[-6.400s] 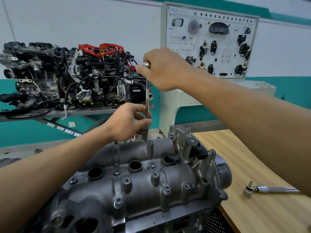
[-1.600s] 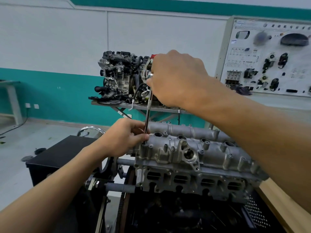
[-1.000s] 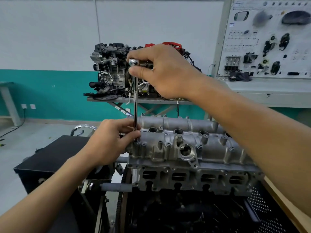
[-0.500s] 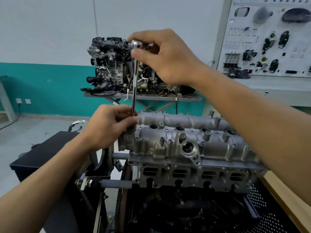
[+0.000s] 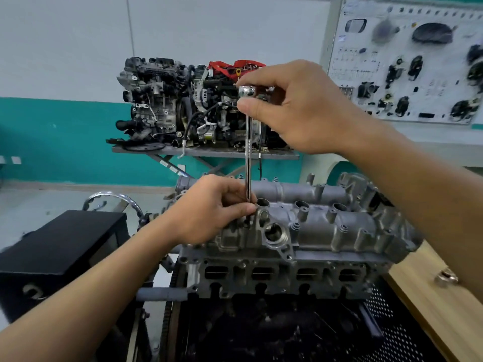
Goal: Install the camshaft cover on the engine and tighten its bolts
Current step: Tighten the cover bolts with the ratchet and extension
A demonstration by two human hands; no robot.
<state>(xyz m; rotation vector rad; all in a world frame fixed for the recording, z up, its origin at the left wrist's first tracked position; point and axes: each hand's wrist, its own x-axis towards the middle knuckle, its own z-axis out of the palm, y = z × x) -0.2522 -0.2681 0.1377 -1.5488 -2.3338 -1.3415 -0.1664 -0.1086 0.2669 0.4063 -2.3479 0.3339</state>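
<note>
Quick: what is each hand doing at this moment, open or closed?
Left hand: closed, pinching the lower end of the extension bar.
Right hand: closed, gripping the ratchet head on top of it.

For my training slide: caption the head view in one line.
Right hand grips the ratchet head, left hand pinches its extension above the camshaft cover.

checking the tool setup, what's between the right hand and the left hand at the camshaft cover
In the head view, a chrome extension bar runs upright between them; the right hand pinches its top, the left hand holds its lower end.
</note>
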